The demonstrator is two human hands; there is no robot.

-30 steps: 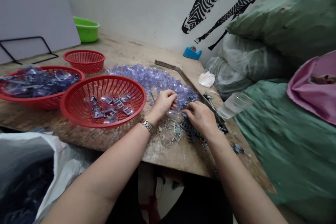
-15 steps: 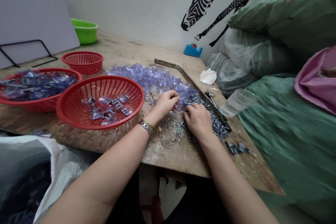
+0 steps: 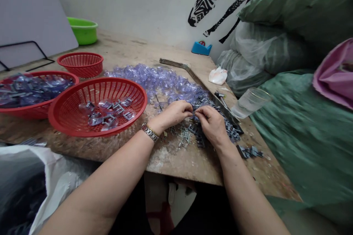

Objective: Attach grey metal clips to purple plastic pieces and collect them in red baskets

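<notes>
My left hand [image 3: 178,114], with a metal watch at the wrist, is closed in a pinch; what its fingertips hold is too small to make out. Almost touching it, my right hand [image 3: 211,123] also pinches something hidden at its fingertips. Both are over the near edge of a heap of small dark grey plastic parts [image 3: 231,130]. Behind them spreads a pile of clear purplish plastic pieces [image 3: 154,79]. Little pale metal bits [image 3: 183,136] lie just below my hands. To the left, a red basket [image 3: 64,125] holds several clear pieces joined with grey parts.
A fuller red basket [image 3: 33,112] and a smaller red basket [image 3: 82,66] stand farther left. A bent metal bar [image 3: 193,75] borders the heaps. Right of it are a drinking glass [image 3: 250,102] and a screwdriver-like tool [image 3: 222,97]. Green sacks [image 3: 298,132] crowd the table's right edge.
My hands have come together, fingertips nearly meeting; the right has lifted from the grey parts. The view has shifted slightly.
</notes>
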